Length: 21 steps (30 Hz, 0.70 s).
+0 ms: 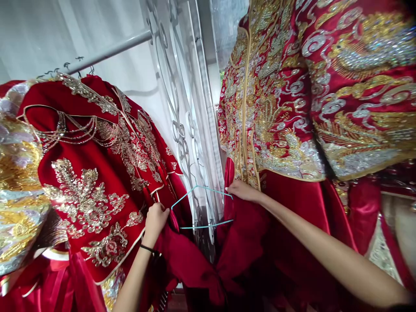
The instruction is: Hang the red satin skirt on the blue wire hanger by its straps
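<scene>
- White curtain and scrolled metal grille (177, 125) fill centre frame; embroidered red robes hang left and right.
- My left hand (155, 219) is clenched on the light blue hanger (203, 208), lower centre; my right hand (242, 190) pinches its other end with red skirt satin (240, 242).
- Risk: wire could snag beadwork, or satin slip off.
- Hanger hook not discernible; fingertips buried in cloth.

place: bridal-wear shop or dressing room | evidence: embroidered red gowns (107, 173) on a metal rail (110, 51), white curtain (39, 30)
</scene>
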Each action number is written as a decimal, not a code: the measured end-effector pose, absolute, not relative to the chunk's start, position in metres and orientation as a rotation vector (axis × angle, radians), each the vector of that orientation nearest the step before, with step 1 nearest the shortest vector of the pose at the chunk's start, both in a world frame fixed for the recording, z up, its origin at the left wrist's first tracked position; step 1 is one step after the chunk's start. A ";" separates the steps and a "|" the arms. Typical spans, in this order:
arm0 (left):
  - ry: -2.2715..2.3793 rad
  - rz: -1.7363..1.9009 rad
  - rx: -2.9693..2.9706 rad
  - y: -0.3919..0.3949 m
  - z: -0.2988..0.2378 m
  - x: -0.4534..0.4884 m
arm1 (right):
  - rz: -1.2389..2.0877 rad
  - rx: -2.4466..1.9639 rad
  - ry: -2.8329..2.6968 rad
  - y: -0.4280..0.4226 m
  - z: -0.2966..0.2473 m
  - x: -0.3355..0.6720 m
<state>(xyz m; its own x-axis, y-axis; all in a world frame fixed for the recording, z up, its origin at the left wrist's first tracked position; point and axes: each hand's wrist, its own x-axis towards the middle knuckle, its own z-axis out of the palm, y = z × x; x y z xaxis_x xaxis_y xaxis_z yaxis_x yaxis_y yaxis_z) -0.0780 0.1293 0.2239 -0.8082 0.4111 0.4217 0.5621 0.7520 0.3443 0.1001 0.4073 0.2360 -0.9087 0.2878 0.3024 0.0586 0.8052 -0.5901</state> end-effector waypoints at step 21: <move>-2.338 -0.901 -1.432 0.111 0.196 -0.098 | 0.448 -0.393 -2.342 0.397 0.175 0.113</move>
<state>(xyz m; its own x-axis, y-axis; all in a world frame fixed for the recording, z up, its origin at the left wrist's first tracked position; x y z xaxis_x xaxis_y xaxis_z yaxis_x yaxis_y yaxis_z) -0.0981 0.1107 0.1964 -0.4830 0.7120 0.5097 0.8699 0.3235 0.3724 0.1133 0.3970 0.1749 -0.7025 0.3981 0.5900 0.1525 0.8939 -0.4215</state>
